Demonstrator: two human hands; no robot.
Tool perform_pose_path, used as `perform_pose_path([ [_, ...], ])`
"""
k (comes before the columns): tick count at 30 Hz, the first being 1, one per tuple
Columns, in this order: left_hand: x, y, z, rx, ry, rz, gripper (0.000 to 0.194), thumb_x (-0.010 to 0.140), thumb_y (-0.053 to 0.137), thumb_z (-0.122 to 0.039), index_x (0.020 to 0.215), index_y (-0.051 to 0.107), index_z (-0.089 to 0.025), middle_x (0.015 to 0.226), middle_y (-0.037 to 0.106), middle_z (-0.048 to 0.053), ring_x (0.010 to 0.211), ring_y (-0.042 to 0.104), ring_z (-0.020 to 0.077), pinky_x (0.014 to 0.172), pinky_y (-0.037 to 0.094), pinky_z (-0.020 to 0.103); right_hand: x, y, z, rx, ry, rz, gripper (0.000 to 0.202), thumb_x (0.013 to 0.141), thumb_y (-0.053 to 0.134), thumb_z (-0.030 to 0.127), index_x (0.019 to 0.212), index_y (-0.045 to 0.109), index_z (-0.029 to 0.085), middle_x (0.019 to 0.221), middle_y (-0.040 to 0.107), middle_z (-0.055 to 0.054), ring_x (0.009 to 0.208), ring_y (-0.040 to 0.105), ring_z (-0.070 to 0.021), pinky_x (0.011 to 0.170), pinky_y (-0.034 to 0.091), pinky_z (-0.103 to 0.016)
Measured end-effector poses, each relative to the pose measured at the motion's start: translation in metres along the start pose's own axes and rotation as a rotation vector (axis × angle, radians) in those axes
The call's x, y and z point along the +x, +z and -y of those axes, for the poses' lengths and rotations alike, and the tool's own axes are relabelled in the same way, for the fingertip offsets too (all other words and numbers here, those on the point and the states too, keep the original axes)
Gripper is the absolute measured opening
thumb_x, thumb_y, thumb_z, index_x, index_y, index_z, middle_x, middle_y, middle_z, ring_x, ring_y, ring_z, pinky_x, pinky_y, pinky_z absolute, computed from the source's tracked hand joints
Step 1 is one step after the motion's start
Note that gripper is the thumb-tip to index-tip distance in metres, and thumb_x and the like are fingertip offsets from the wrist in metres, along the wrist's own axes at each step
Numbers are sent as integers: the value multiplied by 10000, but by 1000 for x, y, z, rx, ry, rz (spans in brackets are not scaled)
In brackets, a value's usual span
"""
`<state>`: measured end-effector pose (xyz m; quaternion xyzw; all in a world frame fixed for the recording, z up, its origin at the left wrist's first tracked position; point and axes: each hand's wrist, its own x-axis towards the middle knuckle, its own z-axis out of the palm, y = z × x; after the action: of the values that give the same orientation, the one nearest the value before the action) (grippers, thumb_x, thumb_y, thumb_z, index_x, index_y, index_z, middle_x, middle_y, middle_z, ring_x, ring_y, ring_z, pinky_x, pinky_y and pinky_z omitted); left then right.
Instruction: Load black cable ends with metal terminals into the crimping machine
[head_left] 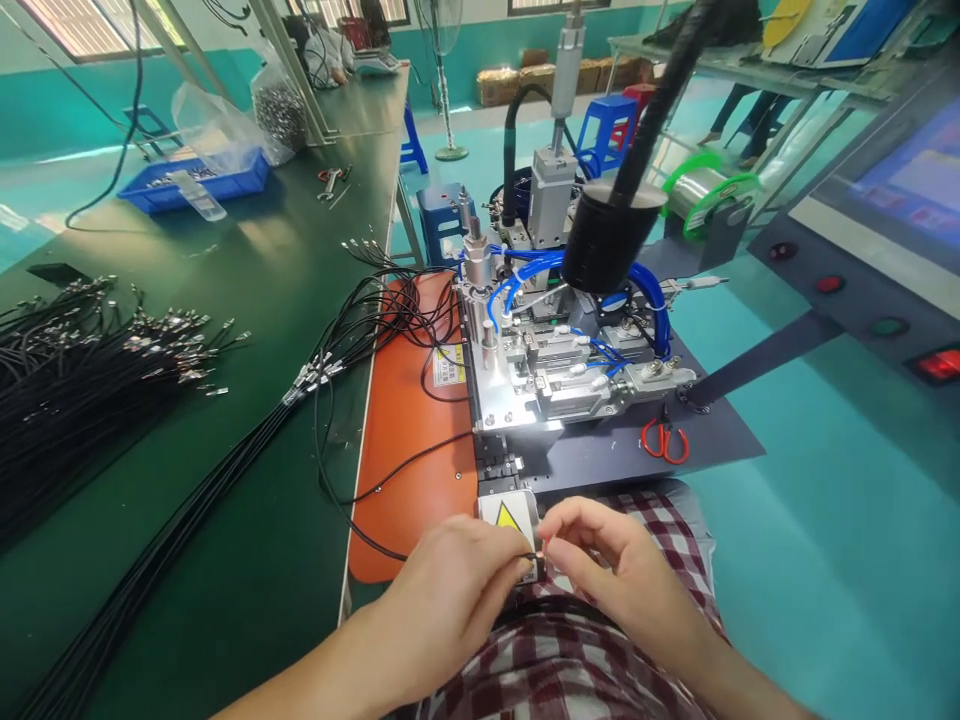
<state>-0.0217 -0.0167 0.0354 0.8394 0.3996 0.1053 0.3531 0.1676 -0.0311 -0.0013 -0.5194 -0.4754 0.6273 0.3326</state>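
My left hand (465, 570) is closed in a pinch on a black cable (390, 553), close to its end. The cable loops back from this hand across the orange plate (420, 450) toward the bench. My right hand (615, 565) faces it, thumb and forefinger pinched at the cable's tip, where a small reddish wire end shows between the fingertips. Both hands are above my lap, in front of a white label with a yellow warning triangle (507, 517). The fine detail of the tip is too small to make out.
A machine with blue air hoses (656, 300) stands ahead, red-handled snips (664, 440) on its base. On the green bench lie a cable bundle (225, 470), a heap of cables (97, 400) and a blue tray (195, 185). A control panel (862, 270) juts in at right.
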Motion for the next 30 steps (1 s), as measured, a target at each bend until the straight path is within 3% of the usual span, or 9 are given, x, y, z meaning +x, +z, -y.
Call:
perform_pose_path([
  [7,-3,10,11,-55,5,-58,264,958,363,-208,800,573,-181,654,563,0,592,494,120,597,360,234,5,9,0,-89,38,-18,225,825,597,386,723,593,186,625,497,33,559,402,-107,513,332,-234],
  [11,-4,18,16,-111,-35,-135,254,950,364,-196,769,541,-180,646,517,-11,585,449,111,574,347,221,9,12,-1,-48,77,-27,221,810,619,412,790,635,193,601,480,41,503,371,-95,457,324,-224],
  [17,-5,22,21,-289,-87,-231,217,944,416,-224,868,611,-168,724,604,17,641,519,114,613,390,219,14,14,0,60,67,-88,233,752,700,391,694,624,179,548,482,48,463,382,-79,428,336,-209],
  [26,-3,22,21,-560,-203,-231,195,926,486,-283,822,614,-180,728,602,2,641,503,111,589,395,214,18,15,-3,276,59,2,198,822,661,346,746,635,165,505,451,76,441,353,-47,438,289,-186],
  [30,2,15,17,-649,-273,-155,178,929,478,-314,1043,581,-225,774,577,-14,689,496,121,602,399,217,17,13,2,195,4,-33,157,833,637,298,748,624,167,569,501,59,466,378,-53,439,309,-186],
])
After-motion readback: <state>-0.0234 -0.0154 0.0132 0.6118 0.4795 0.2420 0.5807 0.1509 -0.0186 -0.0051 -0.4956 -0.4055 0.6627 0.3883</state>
